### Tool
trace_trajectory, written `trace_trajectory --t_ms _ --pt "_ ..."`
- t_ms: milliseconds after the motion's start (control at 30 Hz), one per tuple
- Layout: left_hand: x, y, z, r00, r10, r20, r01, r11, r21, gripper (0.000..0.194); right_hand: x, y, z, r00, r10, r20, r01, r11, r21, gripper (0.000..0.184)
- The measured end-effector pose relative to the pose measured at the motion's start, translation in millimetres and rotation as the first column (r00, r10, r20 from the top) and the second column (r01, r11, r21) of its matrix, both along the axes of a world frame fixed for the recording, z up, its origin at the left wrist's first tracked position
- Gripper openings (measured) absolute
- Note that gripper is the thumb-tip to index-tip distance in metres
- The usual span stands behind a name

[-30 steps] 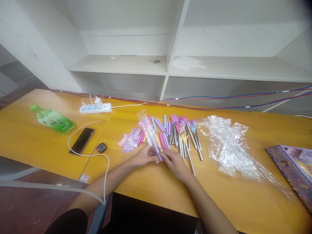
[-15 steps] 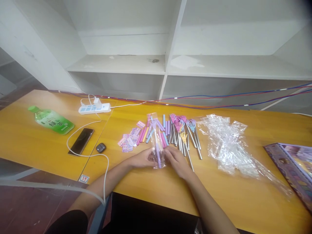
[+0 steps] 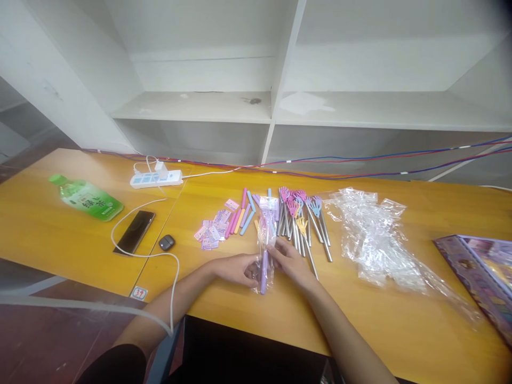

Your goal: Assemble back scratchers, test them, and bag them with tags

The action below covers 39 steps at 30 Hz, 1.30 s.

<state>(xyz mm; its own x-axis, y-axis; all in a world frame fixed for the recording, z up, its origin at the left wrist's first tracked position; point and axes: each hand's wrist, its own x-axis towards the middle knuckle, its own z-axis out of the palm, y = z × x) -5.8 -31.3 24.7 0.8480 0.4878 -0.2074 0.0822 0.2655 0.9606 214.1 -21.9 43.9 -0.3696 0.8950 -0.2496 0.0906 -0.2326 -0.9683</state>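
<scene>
Between my hands is a clear plastic bag (image 3: 265,229) with a stick that has a purple handle (image 3: 264,272) inside, standing roughly upright in view. My left hand (image 3: 242,269) pinches the bag's lower left side with curled fingers. On the other side, my right hand (image 3: 288,258) grips its right edge, thumb near the middle. Just beyond lie loose pink, yellow, blue and purple tubes (image 3: 240,216). To their right is a pile of metal rods with small plastic hand-shaped heads (image 3: 302,226), back scratchers by their look. Small printed cards (image 3: 212,232) lie scattered left of the tubes.
A heap of clear plastic bags (image 3: 372,234) lies right of the back scratchers, with a purple printed box (image 3: 476,277) at the right edge. Leftward are a phone (image 3: 134,232), a black earbud-like case (image 3: 166,242), a green bottle (image 3: 88,197), a power strip (image 3: 156,178) and a white cable (image 3: 176,288).
The bag with the purple-handled stick has come slightly lower and to the right. My right hand has shifted its fingers onto the bag's right edge; the loose tubes behind are more exposed.
</scene>
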Motion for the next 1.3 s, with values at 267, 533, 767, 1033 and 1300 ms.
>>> trace_trajectory --t_ms 267,533,767,1033,1300 --pt "-22.3 20.2 29.6 0.805 0.552 -0.216 -0.296 0.691 0.660 0.023 1.0 1.8 -13.5 0.988 -0.152 -0.003 0.152 0.988 -0.023 0.047" --pt "-75.1 37.6 32.8 0.208 0.910 -0.359 0.059 0.354 0.933 0.047 0.5 -0.4 -11.7 0.985 -0.175 -0.009 0.174 0.984 -0.026 0.042" --pt "-82.5 33.9 31.4 0.209 0.819 -0.534 0.164 0.509 0.845 0.065 0.6 0.0 -14.1 0.985 -0.175 0.004 0.175 0.984 -0.023 0.042" --pt "-90.6 41.0 38.4 0.403 0.772 -0.491 -0.048 0.554 0.831 0.038 -0.6 1.0 -18.2 0.985 -0.172 0.014 0.172 0.985 -0.005 0.038" --pt "-62.9 34.7 47.6 0.667 0.744 -0.044 -0.679 0.630 0.376 0.043 -5.0 -3.7 -10.9 0.999 0.009 0.040 -0.009 1.000 -0.008 0.042"
